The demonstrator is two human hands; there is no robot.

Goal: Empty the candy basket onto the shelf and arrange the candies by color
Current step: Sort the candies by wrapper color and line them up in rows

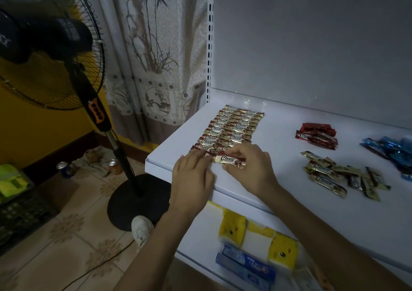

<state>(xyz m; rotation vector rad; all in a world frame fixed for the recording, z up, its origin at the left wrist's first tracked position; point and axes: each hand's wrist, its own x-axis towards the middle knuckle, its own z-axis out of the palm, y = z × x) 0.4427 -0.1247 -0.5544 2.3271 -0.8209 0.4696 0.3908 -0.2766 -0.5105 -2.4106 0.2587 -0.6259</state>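
On the white shelf (pixel 278 179), two neat columns of gold Choco candies (pixel 231 128) run from the back toward the front left corner. My right hand (pixel 252 168) pinches one gold Choco candy (pixel 230 159) at the near end of the right column. My left hand (pixel 192 177) lies flat with its fingertips on the near end of the left column. A loose heap of gold candies (pixel 341 175) lies to the right. A red candy pile (pixel 316 135) sits behind it, and blue candies (pixel 392 152) lie at the far right. No basket is in view.
A standing fan (pixel 98 117) with a round black base (pixel 136 201) stands left of the shelf, with cans and a black crate on the tiled floor. The lower shelf holds yellow packs (pixel 231 227) and a blue box (pixel 245 268). A curtain hangs behind.
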